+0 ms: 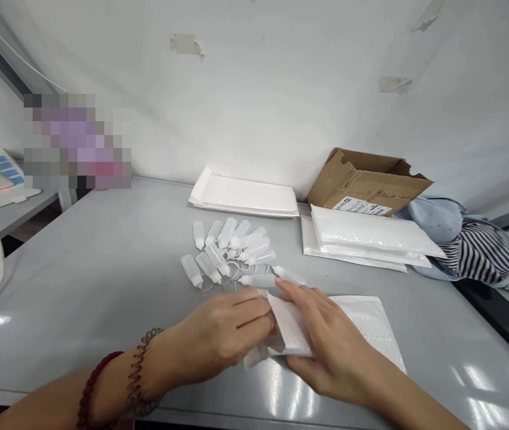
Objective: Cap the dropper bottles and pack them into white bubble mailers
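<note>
My right hand (326, 334) is closed around a white padded envelope (292, 328), thumb below and fingers on top. The envelope's open end points left, and its other end (373, 322) reaches out past my right hand. My left hand (231, 328) is closed at the envelope's mouth, fingers curled against its edge; the fingertips are hidden there. Just beyond my hands lie several small translucent squeeze bottles (216, 257) with white nozzle tips, in a loose heap on the grey table (102, 269). Thin clear loops show among them.
Flat white envelopes (249, 194) are stacked by the wall. Puffier white envelopes (370, 236) lie at the right before an open cardboard box (370, 176). Striped cloth (487, 254) lies at the far right. A white device (1, 176) stands on a side table at the left.
</note>
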### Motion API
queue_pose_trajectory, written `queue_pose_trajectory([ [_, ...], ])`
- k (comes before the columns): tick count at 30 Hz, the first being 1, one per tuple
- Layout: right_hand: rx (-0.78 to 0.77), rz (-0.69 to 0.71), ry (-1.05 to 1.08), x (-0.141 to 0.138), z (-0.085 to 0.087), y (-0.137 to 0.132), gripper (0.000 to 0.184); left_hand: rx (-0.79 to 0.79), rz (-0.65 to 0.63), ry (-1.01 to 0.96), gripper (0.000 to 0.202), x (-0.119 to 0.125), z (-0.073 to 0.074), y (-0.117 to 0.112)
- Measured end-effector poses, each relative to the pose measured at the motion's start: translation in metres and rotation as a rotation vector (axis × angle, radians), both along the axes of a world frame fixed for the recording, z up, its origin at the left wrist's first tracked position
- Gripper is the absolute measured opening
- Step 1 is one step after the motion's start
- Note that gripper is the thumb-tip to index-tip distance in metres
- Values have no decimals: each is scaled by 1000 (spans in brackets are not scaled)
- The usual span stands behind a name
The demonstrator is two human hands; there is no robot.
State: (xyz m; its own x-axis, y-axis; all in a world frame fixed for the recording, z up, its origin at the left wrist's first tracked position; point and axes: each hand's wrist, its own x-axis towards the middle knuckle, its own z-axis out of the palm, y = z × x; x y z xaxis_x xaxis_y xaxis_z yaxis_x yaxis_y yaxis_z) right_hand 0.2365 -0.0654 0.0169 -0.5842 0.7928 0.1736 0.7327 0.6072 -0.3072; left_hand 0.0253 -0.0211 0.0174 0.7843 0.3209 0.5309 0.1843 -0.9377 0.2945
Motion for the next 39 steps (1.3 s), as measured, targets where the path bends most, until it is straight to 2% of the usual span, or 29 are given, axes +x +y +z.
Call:
queue_pose_trajectory([
  [5,-28,14,33,-4,-1,-3,82,-63,-53,12,29,2,-4,-8],
  [10,-21,19,51,-4,0,-6,83,-390,-89,21,21,5,1,-11],
  [13,-25,40,55,-6,2,-8,82,-523,-140,22,26,5,4,-14],
  [15,-16,62,56,-6,2,-9,80,-499,-159,54,32,5,5,-16],
  [17,19,70,49,-5,3,-7,80,-436,-144,66,29,4,5,-17],
  [19,80,44,38,-2,4,-4,79,-363,-27,-31,25,2,5,-15],
  [22,148,-22,31,4,8,2,79,-296,341,-261,21,-1,6,-7],
  [24,158,-42,42,7,10,5,80,-403,527,-304,27,-1,6,-2],
  [25,159,-43,50,8,11,7,80,-527,560,-258,29,-1,6,1],
  [28,154,-30,70,8,10,10,77,-950,505,31,19,1,8,6],
  [30,183,-5,75,7,8,12,74,-1081,478,179,30,1,10,8],
  [33,286,43,128,2,5,11,59,-1077,541,212,34,0,12,11],
  [36,370,53,128,-4,3,8,21,-1009,628,254,36,-2,11,17],
  [37,370,49,97,-6,2,7,15,-983,652,267,37,-3,10,19],
  [39,321,53,20,-9,0,6,17,-936,684,274,39,-4,8,22],
])
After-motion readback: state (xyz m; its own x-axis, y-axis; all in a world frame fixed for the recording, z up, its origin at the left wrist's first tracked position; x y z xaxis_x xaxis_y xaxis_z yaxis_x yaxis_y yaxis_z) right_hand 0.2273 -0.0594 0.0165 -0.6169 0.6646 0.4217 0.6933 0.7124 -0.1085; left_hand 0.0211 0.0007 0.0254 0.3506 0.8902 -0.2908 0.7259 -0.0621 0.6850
